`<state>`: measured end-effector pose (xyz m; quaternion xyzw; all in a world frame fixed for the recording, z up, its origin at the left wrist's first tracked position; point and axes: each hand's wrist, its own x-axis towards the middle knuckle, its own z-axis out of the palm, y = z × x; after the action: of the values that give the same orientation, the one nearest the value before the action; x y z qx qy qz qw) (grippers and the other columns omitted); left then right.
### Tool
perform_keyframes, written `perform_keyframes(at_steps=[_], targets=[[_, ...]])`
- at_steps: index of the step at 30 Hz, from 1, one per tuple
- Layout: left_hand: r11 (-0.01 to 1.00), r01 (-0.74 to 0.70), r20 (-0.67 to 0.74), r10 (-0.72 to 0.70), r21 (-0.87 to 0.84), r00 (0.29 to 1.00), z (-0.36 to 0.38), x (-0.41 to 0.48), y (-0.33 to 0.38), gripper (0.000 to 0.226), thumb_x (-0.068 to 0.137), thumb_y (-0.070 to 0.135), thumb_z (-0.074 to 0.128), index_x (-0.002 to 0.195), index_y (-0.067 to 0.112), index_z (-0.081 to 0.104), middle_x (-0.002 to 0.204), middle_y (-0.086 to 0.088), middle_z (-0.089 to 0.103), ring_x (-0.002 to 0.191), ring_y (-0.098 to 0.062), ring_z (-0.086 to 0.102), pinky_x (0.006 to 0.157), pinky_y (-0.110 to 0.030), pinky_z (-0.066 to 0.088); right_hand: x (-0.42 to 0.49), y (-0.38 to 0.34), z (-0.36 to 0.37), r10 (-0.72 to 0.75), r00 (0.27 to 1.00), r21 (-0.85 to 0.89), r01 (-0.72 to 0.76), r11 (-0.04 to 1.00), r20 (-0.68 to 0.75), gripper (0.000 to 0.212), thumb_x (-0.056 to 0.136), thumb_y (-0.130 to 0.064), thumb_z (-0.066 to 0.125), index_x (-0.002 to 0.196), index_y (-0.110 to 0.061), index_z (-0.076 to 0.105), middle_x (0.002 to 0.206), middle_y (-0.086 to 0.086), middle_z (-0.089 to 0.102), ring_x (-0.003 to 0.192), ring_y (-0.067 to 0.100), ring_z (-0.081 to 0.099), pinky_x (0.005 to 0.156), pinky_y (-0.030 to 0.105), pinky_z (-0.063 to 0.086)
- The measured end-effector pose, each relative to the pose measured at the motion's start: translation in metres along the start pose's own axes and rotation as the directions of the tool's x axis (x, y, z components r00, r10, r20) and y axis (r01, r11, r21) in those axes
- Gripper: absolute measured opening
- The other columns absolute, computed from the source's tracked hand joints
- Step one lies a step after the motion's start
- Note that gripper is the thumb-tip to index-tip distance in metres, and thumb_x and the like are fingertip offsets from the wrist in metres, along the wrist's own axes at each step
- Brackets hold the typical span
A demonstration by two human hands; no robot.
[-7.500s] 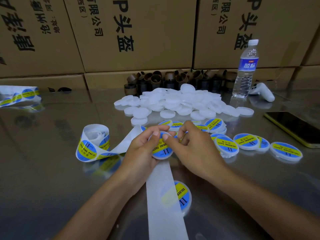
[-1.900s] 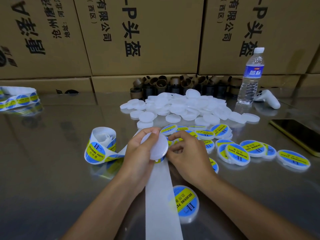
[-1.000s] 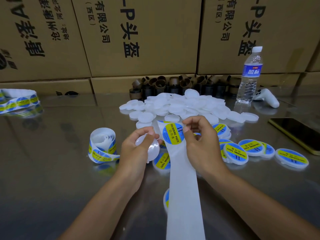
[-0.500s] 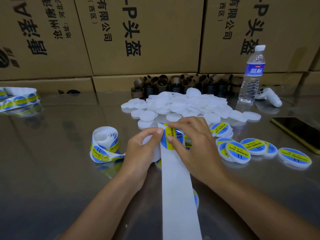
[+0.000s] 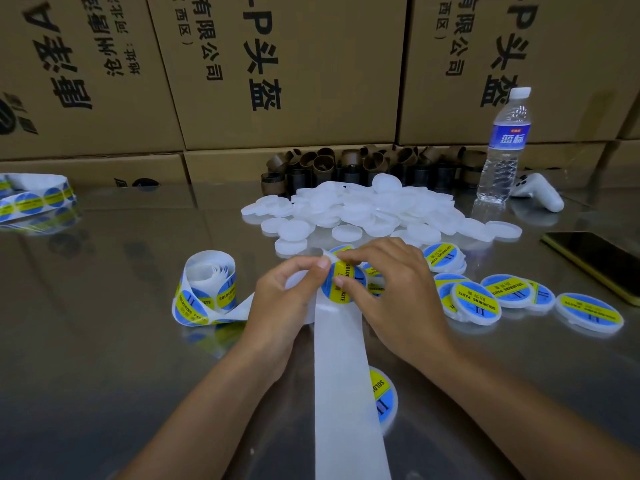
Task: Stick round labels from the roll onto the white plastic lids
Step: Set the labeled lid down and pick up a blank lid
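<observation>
Label meets lid: the person's left hand (image 5: 287, 303) and right hand (image 5: 394, 292) are coming together above the tabletop (image 5: 104, 358), closing the gap that was lying between them a second ago. Then the right hand was lifting the backing strip (image 5: 346, 375) clear and the left was holding a blank lid (image 5: 295, 280) off to one side. Now the right hand's fingertips are pinching the round label (image 5: 341, 292) at the strip's upper end. The left hand is curling around the lid, mostly hidden behind its fingers, and one fingertip is touching the strip's top edge just beside the label. By the look of it, the label is being worked off the strip and is about to go onto that lid. Whether any of it is already free is hard to tell.

The label is showing a blue disc crossed by a yellow band with dark lettering, and it is sitting in mid-air between the two hands. The strip is trailing from the roll (image 5: 207, 289) at the left and running down towards the camera. Beyond the hands a pile of bare lids (image 5: 363, 209) is waiting, and finished lids (image 5: 485, 296) are gathering at the right.
</observation>
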<state>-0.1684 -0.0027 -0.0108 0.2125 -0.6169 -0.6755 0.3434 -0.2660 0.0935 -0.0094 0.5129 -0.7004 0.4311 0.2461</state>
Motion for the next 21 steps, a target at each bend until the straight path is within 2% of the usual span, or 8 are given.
perform_keyframes(at_steps=[2,6,9,12,14,17,19,21], targets=[[1.000,0.001,0.007,-0.001,-0.005,1.000,-0.0005,0.0002,-0.0007,0.016,0.086,0.022,0.065,0.073,0.022,0.074,0.096,-0.014,0.073,0.087,-0.023,0.067,0.088,-0.041,0.051,0.0005,0.0004,0.0003,-0.008,1.000,-0.015,0.008,1.000,-0.016,0.020,0.074,-0.024,0.070,0.090,-0.012,0.073,0.082,-0.003,0.068,0.082,0.018,0.061,0.079,0.023,0.032],[1.000,0.011,0.023,-0.011,-0.023,1.000,-0.0012,0.0008,-0.0015,0.013,0.087,0.020,0.064,0.079,0.016,0.074,0.090,-0.011,0.074,0.078,-0.016,0.068,0.068,-0.024,0.055,0.0010,0.0012,0.0016,-0.028,0.997,-0.020,0.027,0.999,-0.066,0.017,0.072,-0.022,0.072,0.085,-0.012,0.073,0.078,-0.003,0.068,0.078,0.016,0.060,0.079,0.022,0.031],[0.999,0.023,0.015,-0.023,-0.027,1.000,-0.0013,0.0019,-0.0014,0.013,0.088,0.020,0.064,0.081,0.014,0.073,0.093,-0.013,0.073,0.082,-0.018,0.066,0.076,-0.030,0.051,0.0003,0.0027,0.0024,-0.063,0.992,-0.016,0.062,0.998,-0.110,0.015,0.070,-0.020,0.075,0.082,-0.011,0.073,0.076,-0.002,0.069,0.078,0.010,0.055,0.080,0.024,0.034],[0.999,0.036,0.002,-0.036,-0.033,0.999,-0.0012,0.0019,-0.0018,0.013,0.087,0.020,0.065,0.080,0.016,0.074,0.094,-0.012,0.073,0.083,-0.020,0.065,0.084,-0.037,0.049,0.0003,0.0046,0.0027,-0.072,0.989,-0.027,0.069,0.997,-0.131,0.012,0.070,-0.019,0.076,0.078,-0.011,0.073,0.075,-0.002,0.069,0.075,0.012,0.060,0.083,0.029,0.038],[0.998,0.048,-0.010,-0.048,-0.033,0.999,-0.0012,0.0022,-0.0027,0.012,0.087,0.020,0.065,0.080,0.016,0.075,0.094,-0.012,0.073,0.083,-0.021,0.066,0.086,-0.039,0.050,0.0005,0.0050,0.0020,-0.066,0.992,-0.013,0.065,0.998,-0.106,0.009,0.071,-0.018,0.075,0.077,-0.011,0.073,0.075,-0.003,0.069,0.074,0.016,0.062,0.084,0.033,0.040],[0.996,0.060,-0.025,-0.062,-0.063,0.998,-0.0020,0.0036,-0.0029,0.012,0.087,0.016,0.064,0.083,0.013,0.074,0.090,-0.013,0.074,0.082,-0.024,0.068,0.080,-0.037,0.052,-0.0007,0.0036,0.0004,-0.054,0.998,0.065,0.055,0.996,-0.027,0.006,0.074,-0.015,0.071,0.080,-0.012,0.071,0.083,-0.002,0.066,0.082,0.018,0.061,0.080,0.040,0.045],[0.995,0.074,-0.044,-0.077,-0.071,0.996,-0.0030,0.0046,-0.0030,0.011,0.088,0.015,0.064,0.089,0.011,0.073,0.092,-0.013,0.074,0.083,-0.027,0.070,0.078,-0.036,0.054,-0.0014,0.0004,-0.0007,0.017,1.000,0.168,-0.020,0.986,0.020,0.008,0.077,-0.019,0.068,0.080,-0.013,0.071,0.088,-0.002,0.062,0.088,0.016,0.059,0.080,0.036,0.046],[0.996,0.082,-0.074,-0.085,-0.047,0.994,-0.0039,0.0049,-0.0037,0.010,0.088,0.018,0.065,0.089,0.013,0.074,0.093,-0.012,0.074,0.084,-0.027,0.071,0.078,-0.037,0.055,-0.0008,-0.0041,-0.0021,0.123,0.991,0.310,-0.132,0.942,0.049,0.016,0.080,-0.025,0.063,0.075,-0.011,0.069,0.089,-0.004,0.058,0.090,0.009,0.057,0.081,0.023,0.043]])
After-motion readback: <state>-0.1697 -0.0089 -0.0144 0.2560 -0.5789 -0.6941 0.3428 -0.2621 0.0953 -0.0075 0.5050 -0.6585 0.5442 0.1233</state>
